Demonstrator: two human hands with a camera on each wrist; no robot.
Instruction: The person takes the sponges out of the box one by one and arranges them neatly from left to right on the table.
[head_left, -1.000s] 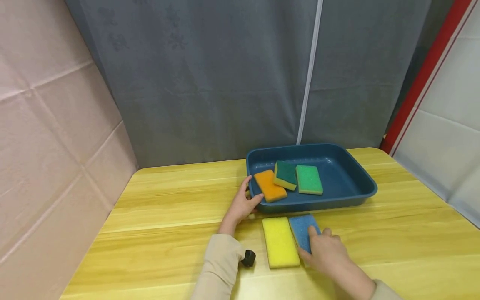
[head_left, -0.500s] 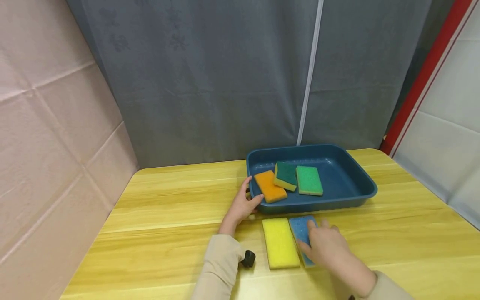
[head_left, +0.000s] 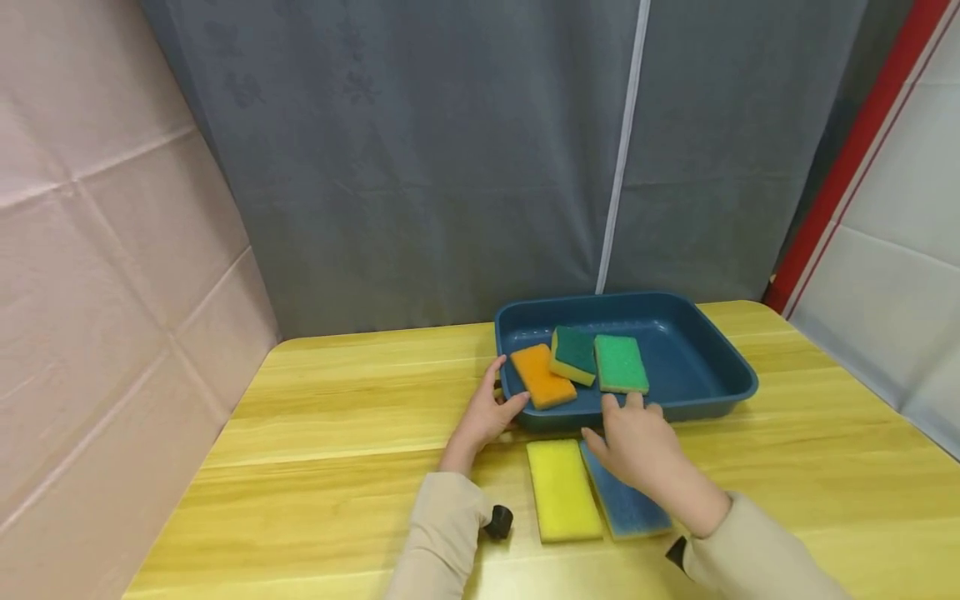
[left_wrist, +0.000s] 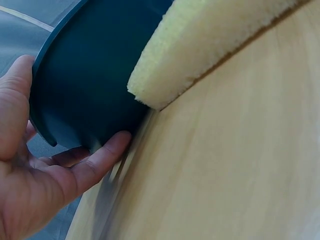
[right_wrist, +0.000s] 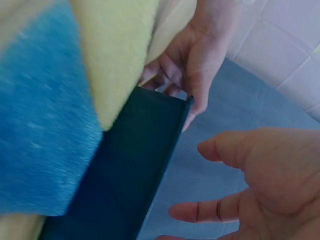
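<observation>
My left hand (head_left: 482,417) holds the near left corner of a blue baking tray (head_left: 697,367); in the left wrist view the thumb is at the rim and fingers reach beneath. Inside the tray lie an orange sponge (head_left: 542,375), a dark green sponge (head_left: 575,348) leaning on it, and a lighter green sponge (head_left: 621,364). Over the far end of a blue sponge (head_left: 633,507), my right hand (head_left: 643,442) reaches to the tray's front wall. Its fingers are spread and grasp nothing in the right wrist view. Left of the blue sponge, a yellow sponge (head_left: 564,492) lies flat.
The wooden table (head_left: 330,433) extends to both sides of the tray. Behind it hangs a grey curtain (head_left: 420,183). Pale panels stand left and right. A black wrist piece (head_left: 498,522) shows at the left sleeve.
My right hand has come off the blue sponge and moved forward to the tray's front edge, uncovering most of that sponge. The left hand keeps its hold on the tray.
</observation>
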